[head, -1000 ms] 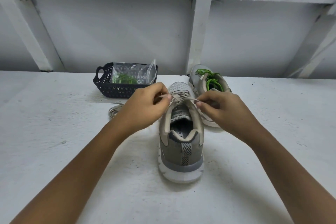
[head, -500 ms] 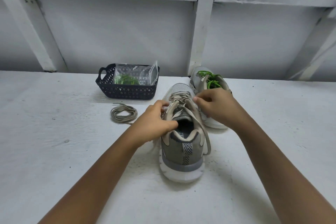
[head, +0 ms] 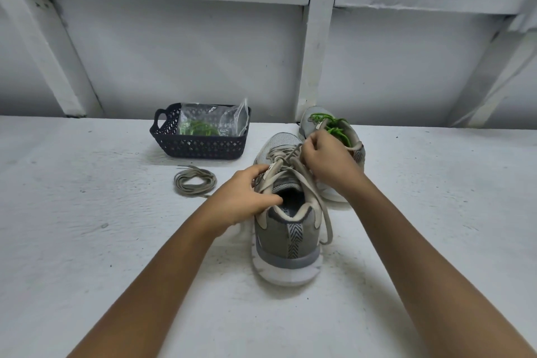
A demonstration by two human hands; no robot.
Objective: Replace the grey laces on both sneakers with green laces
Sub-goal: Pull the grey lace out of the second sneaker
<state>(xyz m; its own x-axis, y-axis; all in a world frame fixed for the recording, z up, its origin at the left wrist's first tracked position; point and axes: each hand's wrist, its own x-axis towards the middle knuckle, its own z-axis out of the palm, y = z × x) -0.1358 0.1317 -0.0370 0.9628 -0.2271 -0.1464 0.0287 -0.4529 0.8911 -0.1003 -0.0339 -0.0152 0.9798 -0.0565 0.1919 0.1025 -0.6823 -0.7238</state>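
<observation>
Now the second unlacing is in hand. The near sneaker (head: 287, 241) stands about the middle of the table (head: 87, 241), heel toward the person, with its grey lace (head: 283, 158) untied but still threaded through the eyelets; one loose end hangs down the right side of the heel. The left hand (head: 247, 197) grips the near sneaker at the left of its collar, thumb hooked into the opening, to steady it. The right hand (head: 328, 163) pinches the grey lace at the upper crossings, fingers curled round a strand.

The far sneaker (head: 312, 122), at the table's back edge just behind, already carries a green lace (head: 334, 125), so by my reckoning the task is past halfway. A coil (head: 194, 182) of grey lace lies left of the near sneaker, in front of the basket (head: 200, 145), which sits at the back edge and holds a bag (head: 229, 119) with the spare lace (head: 197, 128), green, inside.

Next, I judge, the right hand should draw the strand out of each eyelet in turn, working toward the toe, while the left holds firm. Then the spare lace must come out of the bag.
</observation>
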